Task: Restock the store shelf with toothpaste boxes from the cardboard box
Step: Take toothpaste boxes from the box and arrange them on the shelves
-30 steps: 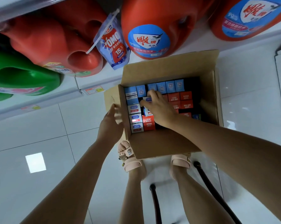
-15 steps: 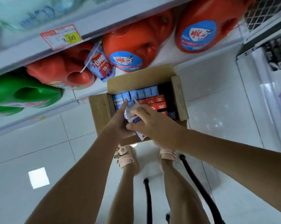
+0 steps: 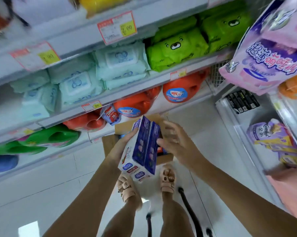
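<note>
Step in hand: transfer. The left hand (image 3: 124,145) grips stacked toothpaste boxes (image 3: 143,147) at frame centre, above the cardboard box (image 3: 123,128). The right hand (image 3: 173,142), blurred, appears released just beside them. Next: locate the destination shelf, which cannot be identified here.

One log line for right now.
left hand: holds toothpaste boxes | right hand: open, beside them | carton: on floor below | shelved: not yet
</note>
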`<state>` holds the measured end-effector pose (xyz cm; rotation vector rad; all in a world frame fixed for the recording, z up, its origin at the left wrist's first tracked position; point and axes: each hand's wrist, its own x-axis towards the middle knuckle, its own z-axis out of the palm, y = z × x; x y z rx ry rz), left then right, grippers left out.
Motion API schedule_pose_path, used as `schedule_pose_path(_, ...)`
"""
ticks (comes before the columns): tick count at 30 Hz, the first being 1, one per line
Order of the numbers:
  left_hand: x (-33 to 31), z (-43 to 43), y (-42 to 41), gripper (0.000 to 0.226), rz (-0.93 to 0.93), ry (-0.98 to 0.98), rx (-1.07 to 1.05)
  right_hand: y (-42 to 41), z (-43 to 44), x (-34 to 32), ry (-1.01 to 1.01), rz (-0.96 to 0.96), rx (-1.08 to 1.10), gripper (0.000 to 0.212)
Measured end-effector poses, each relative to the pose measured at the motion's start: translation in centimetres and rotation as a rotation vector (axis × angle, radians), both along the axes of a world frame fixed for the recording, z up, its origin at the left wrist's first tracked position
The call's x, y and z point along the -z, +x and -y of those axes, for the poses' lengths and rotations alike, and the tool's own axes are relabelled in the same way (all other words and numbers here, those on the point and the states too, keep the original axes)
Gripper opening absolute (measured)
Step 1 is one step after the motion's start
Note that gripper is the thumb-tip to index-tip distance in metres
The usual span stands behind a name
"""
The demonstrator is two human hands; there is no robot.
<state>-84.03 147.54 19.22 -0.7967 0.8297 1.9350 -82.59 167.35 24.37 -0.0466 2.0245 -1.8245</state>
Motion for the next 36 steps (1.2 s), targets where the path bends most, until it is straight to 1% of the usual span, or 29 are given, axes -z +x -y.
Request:
schedule_pose_path(2,-3.9,0.1,-0.8,0.07,-0.072,-0.103,0.09,-1.4,-0.5,-2.0,-0.177,0.181,0.047,0.02)
schedule_pose_path(3,-5.6,0.2,-1.1,0.076,-0.086,-0.121,0.13,-2.0,-0.5,-2.8,-0.237,0.248,0.046,0.006)
schedule_pose_path(5,-9.4,0.2,-1.4,0.071,-0.11,-0.119,0.195,-2.8,-0.6,-4.9,-0.247,0.401,0.1,0.054)
schedule_pose_path(6,-11.2,0.2,-1.6,0.069,-0.121,-0.096,0.233,-2.9,-0.7,-6.3,-0.322,0.439,0.127,0.062)
schedule_pose_path(8,-14.6,-0.3,-1.9,0.072,-0.193,-0.096,0.342,-2.8,-0.5,-8.8,-0.431,0.521,0.181,0.056)
schedule_pose_path(10,-17.6,-1.1,-2.5,0.079,-0.32,-0.152,0.45,-2.9,-0.1,-11.2,-0.507,0.61,0.205,0.062)
schedule_pose_path(11,-19.2,-1.6,-2.7,0.074,-0.371,-0.195,0.466,-2.7,0.2,-12.8,-0.537,0.615,0.202,0.062)
schedule_pose_path(14,-23.3,-2.8,-3.2,0.038,-0.505,-0.285,0.504,-2.4,0.6,-16.7,-0.646,0.605,0.232,0.047)
schedule_pose_path(15,-24.8,-3.1,-3.4,0.031,-0.57,-0.327,0.531,-2.4,0.6,-18.0,-0.674,0.585,0.248,0.044)
schedule_pose_path(17,-27.2,-3.3,-3.9,0.025,-0.714,-0.482,0.572,-2.3,0.7,-20.2,-0.721,0.548,0.272,0.045)
schedule_pose_path(21,-32.2,-3.6,-4.7,0.028,-0.907,-0.636,0.674,-2.5,1.2,-23.6,-0.769,0.481,0.349,0.056)
schedule_pose_path(23,-34.5,-3.8,-4.8,0.026,-0.987,-0.697,0.708,-2.7,1.7,-25.2,-0.774,0.419,0.33,0.072)
schedule_pose_path(24,-35.3,-3.9,-4.9,0.03,-1.012,-0.742,0.708,-2.8,1.9,-25.8,-0.751,0.386,0.342,0.079)
schedule_pose_path(25,-36.0,-4.0,-4.9,0.037,-1.024,-0.785,0.703,-2.9,2.0,-26.4,-0.725,0.36,0.359,0.078)
schedule_pose_path(26,-36.4,-4.1,-4.9,0.045,-1.02,-0.811,0.687,-3.0,2.0,-27.1,-0.697,0.34,0.372,0.065)
schedule_pose_path(28,-36.9,-4.0,-5.2,0.055,-0.964,-0.809,0.62,-3.3,2.0,-28.7,-0.694,0.318,0.398,0.029)
schedule_pose_path(29,-37.3,-3.8,-5.4,0.057,-0.918,-0.79,0.59,-3.4,1.9,-29.2,-0.693,0.32,0.422,0.02)
schedule_pose_path(31,-37.7,-3.1,-5.6,0.064,-0.838,-0.72,0.605,-3.7,1.6,-30.1,-0.67,0.298,0.447,0.022)
schedule_pose_path(33,-37.8,-2.7,-5.7,0.072,-0.836,-0.705,0.697,-3.9,1.6,-31.0,-0.605,0.283,0.445,0.037)
schedule_pose_path(34,-37.8,-2.5,-5.7,0.07,-0.852,-0.704,0.704,-3.9,1.6,-31.4,-0.556,0.29,0.439,0.047)
schedule_pose_path(35,-37.7,-2.4,-5.6,0.066,-0.865,-0.694,0.668,-4.0,1.6,-31.9,-0.506,0.284,0.436,0.05)
schedule_pose_path(36,-37.5,-2.4,-5.6,0.061,-0.863,-0.655,0.603,-4.0,1.7,-32.5,-0.461,0.27,0.43,0.048)
